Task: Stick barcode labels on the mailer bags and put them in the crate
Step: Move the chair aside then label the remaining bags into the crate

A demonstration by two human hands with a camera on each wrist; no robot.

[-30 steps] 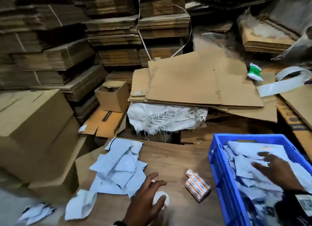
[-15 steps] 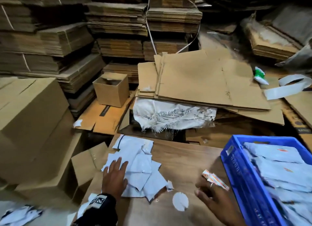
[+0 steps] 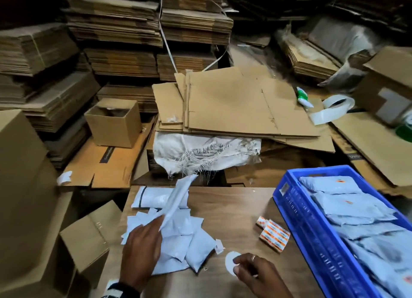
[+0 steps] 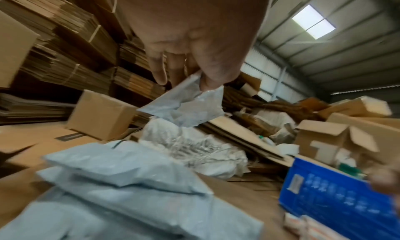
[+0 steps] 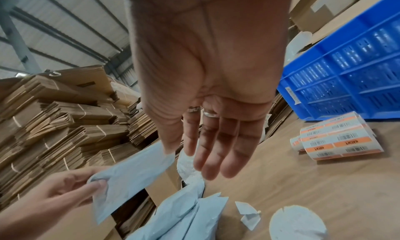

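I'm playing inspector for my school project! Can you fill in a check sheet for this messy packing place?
Surface: wooden table.
Job's things: lifted mailer bag; mailer bag pile; label roll; blue crate holding bags.
Clutter: round backing paper, torn scrap.
Grippers: left hand pinches the lifted bag; right hand open, holds nothing.
Cables: white strap.
Surroundings: stacked flat cardboard, open box, frayed white sack.
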